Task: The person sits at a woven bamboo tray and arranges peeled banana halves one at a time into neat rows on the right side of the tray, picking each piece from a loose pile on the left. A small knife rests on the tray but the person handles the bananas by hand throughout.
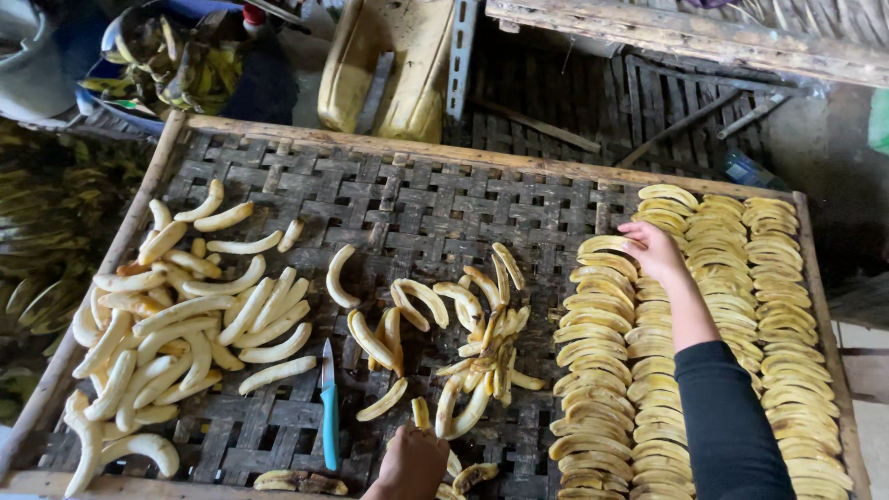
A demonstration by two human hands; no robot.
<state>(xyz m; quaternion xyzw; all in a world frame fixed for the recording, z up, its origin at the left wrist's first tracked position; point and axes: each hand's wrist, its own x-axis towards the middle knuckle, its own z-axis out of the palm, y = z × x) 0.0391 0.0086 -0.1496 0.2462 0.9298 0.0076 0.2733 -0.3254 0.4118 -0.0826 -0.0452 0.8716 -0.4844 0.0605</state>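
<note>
Woven slat drying tray (pixel 370 199) w/ wooden frame fills the frame; yellow jerrycan (pixel 389 65) at upper centre, tub of peels (pixel 176 60) at upper left. Whole peeled bananas (pixel 176 324) heaped at lower left; blue-handled knife (pixel 329 407) just right of them. Loose banana slices (pixel 463 343) lie centre. Neat rows of slices (pixel 722 324) at right. Right hand (pixel 653 248), dark sleeve, rests on the top of the left-most row, fingers narrow, touching a slice (pixel 607 244). Left hand (pixel 412 460) at bottom centre, just beside the loose slices; fingers hidden, grip cannot be told.
</note>
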